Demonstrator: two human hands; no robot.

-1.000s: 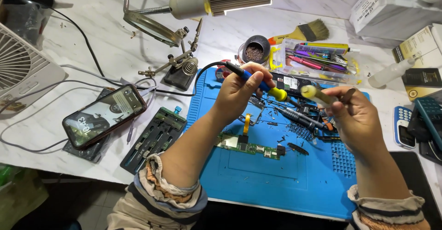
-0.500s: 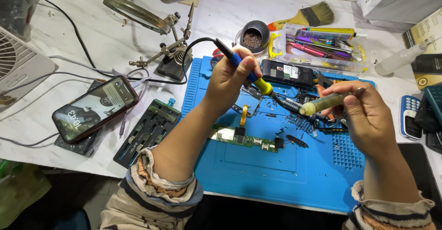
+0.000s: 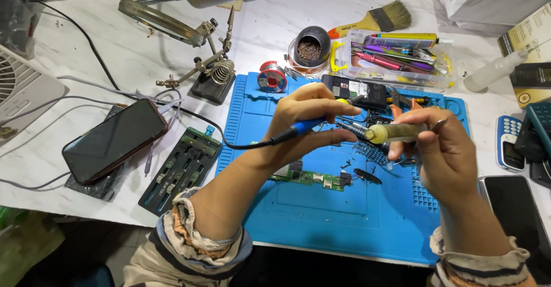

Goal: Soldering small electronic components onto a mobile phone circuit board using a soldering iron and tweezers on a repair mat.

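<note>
The left hand [image 3: 313,115] is closed around a soldering iron [image 3: 304,127] with a blue grip and a yellow collar, fingers curled over the handle and the thumb pressed beneath it; the iron's black cord runs off to the left across the blue work mat [image 3: 321,218]. The iron's metal tip points right toward the yellowish syringe-like tube [image 3: 396,132] that the right hand [image 3: 445,155] grasps between thumb and fingers, held level just above the mat. Tip and tube nozzle sit just beside each other; whether they touch cannot be told. Both hands hover over the mat's middle, above a small green circuit board [image 3: 310,178] lying on it with loose dark parts scattered near. At the mat's upper edge lie a spool of solder wire [image 3: 270,77] and a dark rectangular phone part [image 3: 353,89]. Beyond it stand a round tin of brass tip-cleaning wool [image 3: 310,46], a clear plastic tool box [image 3: 396,57] and a paintbrush [image 3: 373,22]. To the left on the white table rest a dark-screened smartphone [image 3: 115,140], a black board-holding fixture [image 3: 181,169] and a helping-hands stand with magnifier [image 3: 195,51]. At the right lie a small keypad phone [image 3: 509,143] and another black phone [image 3: 519,218]
</note>
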